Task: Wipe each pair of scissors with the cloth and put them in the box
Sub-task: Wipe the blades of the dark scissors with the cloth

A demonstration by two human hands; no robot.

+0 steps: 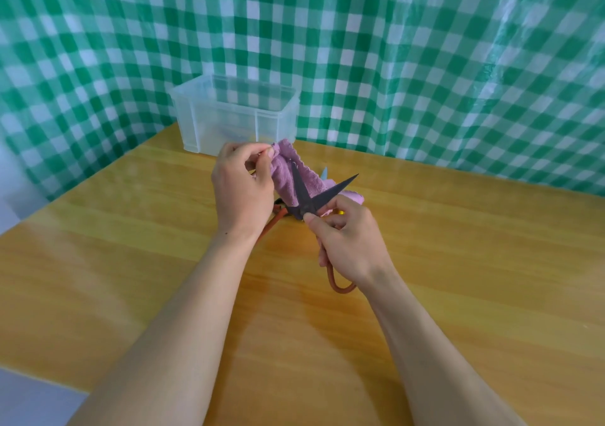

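Over at 11 o'clock from the hands, the translucent box is seen standing at the far edge of the counter. Blurred blue and yellow shapes are made out low down through its wall. They are judged to be pairs already wiped and dropped in, though the count cannot be told. Moving right, the left hand is closed on the purple cloth, its top edge pinched between thumb and fingertips, and the cloth is draped behind one dark blade. The scissors are held up off the counter at mid-frame with the blades spread wide in a V. One tip is pointed to 12 o'clock against the cloth and the other to 2 o'clock, while the reddish handles are trailed down toward 7 and 5 o'clock. At the right, the right hand is wrapped around the scissors just below the pivot, with one handle loop shown under the wrist. Wiping is judged to be the step in hand, so this pair is not yet boxed. A pale blue tip at 1 o'clock of the pivot and a speck of yellow at 3 o'clock are glimpsed past the cloth. More pairs may be waiting there, but that cannot be confirmed.
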